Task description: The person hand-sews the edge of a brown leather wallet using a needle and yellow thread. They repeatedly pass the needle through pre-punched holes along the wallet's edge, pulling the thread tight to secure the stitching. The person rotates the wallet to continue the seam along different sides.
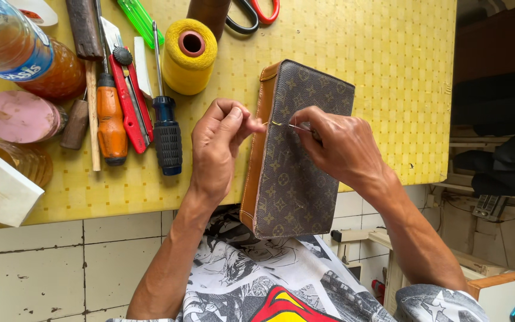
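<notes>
Brown patterned wallet with tan leather edge is lying half on the yellow table, its lower end hanging over the table edge toward the person's lap. It is sitting between and under both hands. Right hand is resting on top of the wallet's patterned face, fingers pinched closed on a thin needle pointing left. Left hand is sitting just left of the wallet, touching its tan edge, thumb and forefinger pinched narrow on a short yellow thread running across to the needle. Just above the left hand a yellow thread spool is standing upright. Left of that hand a blue-handled screwdriver, an orange-handled tool and a red utility knife are lying side by side. Scissors are lying at the top edge, well apart from the hands.
</notes>
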